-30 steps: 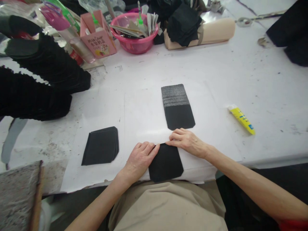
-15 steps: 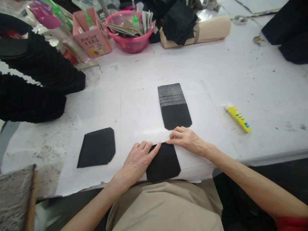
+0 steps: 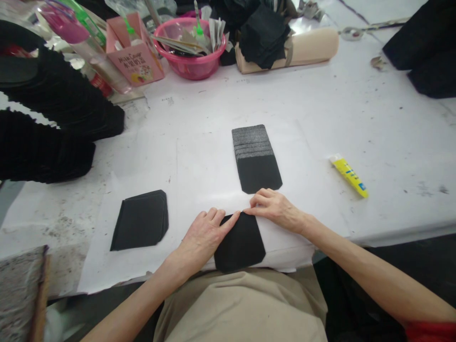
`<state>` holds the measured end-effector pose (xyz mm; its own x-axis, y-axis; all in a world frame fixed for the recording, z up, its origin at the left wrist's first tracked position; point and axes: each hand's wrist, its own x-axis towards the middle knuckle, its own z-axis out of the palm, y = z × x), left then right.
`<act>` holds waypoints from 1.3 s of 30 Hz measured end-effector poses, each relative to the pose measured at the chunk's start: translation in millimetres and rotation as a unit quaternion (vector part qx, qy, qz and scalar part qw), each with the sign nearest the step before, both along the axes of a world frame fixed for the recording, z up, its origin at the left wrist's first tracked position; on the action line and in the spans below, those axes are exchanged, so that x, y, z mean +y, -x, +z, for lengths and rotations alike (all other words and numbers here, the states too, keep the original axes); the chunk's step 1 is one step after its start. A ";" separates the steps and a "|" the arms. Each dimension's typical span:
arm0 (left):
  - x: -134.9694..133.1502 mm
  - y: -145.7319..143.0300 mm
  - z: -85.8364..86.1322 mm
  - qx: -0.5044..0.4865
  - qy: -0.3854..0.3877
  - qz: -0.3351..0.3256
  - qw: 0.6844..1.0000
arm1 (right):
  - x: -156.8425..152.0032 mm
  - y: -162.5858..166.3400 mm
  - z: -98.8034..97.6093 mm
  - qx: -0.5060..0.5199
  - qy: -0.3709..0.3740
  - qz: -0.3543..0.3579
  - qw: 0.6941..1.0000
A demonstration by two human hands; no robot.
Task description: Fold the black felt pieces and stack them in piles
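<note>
A black leather-like piece [image 3: 240,244] with cut corners lies at the table's front edge, against the tan cloth over my lap. My left hand [image 3: 208,230] presses on its upper left, index finger along the top edge and the other fingers curled. At the same top edge, my right hand [image 3: 274,206] pinches with thumb and forefinger, its tips nearly meeting the left forefinger. The edge under the fingertips is partly hidden. Just beyond lies a fanned row of black pieces [image 3: 259,173] with grey speckled ends. To the left rests a small stack of similar black pieces [image 3: 138,221].
A yellow glue-like tube [image 3: 349,176] lies at right. Tall stacks of black pieces [image 3: 67,99] stand at left. Along the back are a pink box [image 3: 137,61], a pink basin [image 3: 194,69] and a beige roll [image 3: 313,46]. Dark material [image 3: 423,52] occupies the far right.
The whole view has shifted slightly. Both hands stay at the top edge of the black piece, with the right fingertips a little closer to the left forefinger.
</note>
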<state>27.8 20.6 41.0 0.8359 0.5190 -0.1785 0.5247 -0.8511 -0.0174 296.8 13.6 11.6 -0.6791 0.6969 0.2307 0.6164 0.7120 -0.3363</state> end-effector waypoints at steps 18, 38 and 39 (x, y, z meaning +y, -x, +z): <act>2.2 -14.1 -3.9 -0.014 0.008 -0.031 0.999 | -8.4 -6.5 -6.4 0.057 0.042 -0.029 0.997; -0.1 -23.9 2.7 0.017 0.002 -0.027 0.999 | -23.6 -10.0 -8.2 0.154 0.096 -0.116 0.977; -0.1 -24.0 2.5 0.018 0.001 -0.027 0.999 | -24.5 -8.0 -7.9 0.152 0.090 -0.122 0.977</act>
